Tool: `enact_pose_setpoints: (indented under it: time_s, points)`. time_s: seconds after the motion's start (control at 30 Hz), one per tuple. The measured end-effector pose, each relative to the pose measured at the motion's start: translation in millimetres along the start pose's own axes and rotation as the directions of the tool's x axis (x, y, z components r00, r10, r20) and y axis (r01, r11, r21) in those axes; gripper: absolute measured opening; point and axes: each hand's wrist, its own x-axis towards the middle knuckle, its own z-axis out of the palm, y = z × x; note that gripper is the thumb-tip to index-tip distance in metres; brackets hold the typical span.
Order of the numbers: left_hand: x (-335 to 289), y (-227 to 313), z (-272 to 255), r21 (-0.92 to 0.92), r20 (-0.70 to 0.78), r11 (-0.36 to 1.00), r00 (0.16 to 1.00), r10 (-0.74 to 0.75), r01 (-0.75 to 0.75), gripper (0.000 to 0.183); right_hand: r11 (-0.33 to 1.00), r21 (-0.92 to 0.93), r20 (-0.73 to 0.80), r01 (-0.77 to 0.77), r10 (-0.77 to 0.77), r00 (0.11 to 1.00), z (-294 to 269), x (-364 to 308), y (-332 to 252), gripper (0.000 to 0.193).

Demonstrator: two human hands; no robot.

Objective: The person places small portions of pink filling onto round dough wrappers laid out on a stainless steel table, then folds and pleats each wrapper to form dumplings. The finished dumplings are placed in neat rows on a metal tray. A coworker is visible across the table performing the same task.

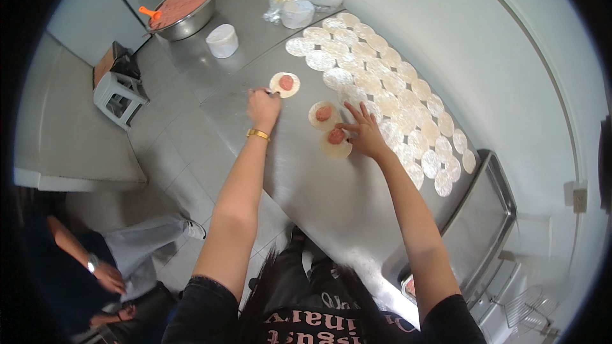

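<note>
My left hand (263, 109) is closed, its fingertips at the near edge of a round dumpling wrapper (293, 92) with a lump of pink minced meat (286, 82) on it. To the right, two more wrappers lie overlapping on the steel table (299, 172): the farther wrapper (313, 116) and the nearer wrapper (335, 151), each topped with meat. My right hand (366, 134) is spread over the nearer one, a fingertip by its meat; the other fingers stretch toward the rows of bare wrappers (386, 103). Its thumb is partly hidden.
A steel bowl (191, 25) of minced meat with an orange scoop (150, 13) stands at the far left, beside a stack of wrappers (222, 42). Bagged wrappers (298, 13) lie at the back. A metal tray (488, 216) sits right; another person (95, 267) is lower left.
</note>
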Motion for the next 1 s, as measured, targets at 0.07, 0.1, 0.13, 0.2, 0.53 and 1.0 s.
enact_pose_setpoints:
  time_s: [0.07,0.1,0.13,0.2,0.53,1.0]
  points:
    - [2,-4,4,0.039,-0.030,0.999,0.999,0.035,-0.034,0.033,0.998,0.038,-0.028,-0.054,0.055,0.998,5,-32,-2,0.048]
    - [3,-6,6,0.089,-0.066,0.992,0.994,0.092,-0.086,0.035,0.997,0.036,-0.030,-0.072,0.073,0.997,8,-50,-2,0.047]
    - [4,-8,9,0.161,-0.087,0.977,0.984,0.152,-0.137,0.036,0.996,0.034,-0.039,-0.084,0.086,0.996,11,-71,-4,0.047]
    - [12,-11,11,0.168,-0.022,0.978,0.991,0.130,-0.124,0.036,0.989,0.037,-0.051,-0.144,0.145,0.988,17,-116,-10,0.048]
    - [49,-22,15,0.184,0.212,0.944,0.949,0.235,-0.275,0.043,0.824,0.205,-0.243,-0.529,0.566,0.788,36,-309,-55,0.046]
    - [-4,-43,-7,-0.871,0.487,0.081,0.873,0.021,0.484,0.036,0.604,0.494,-0.255,-0.625,0.788,0.560,-24,-462,30,0.042]
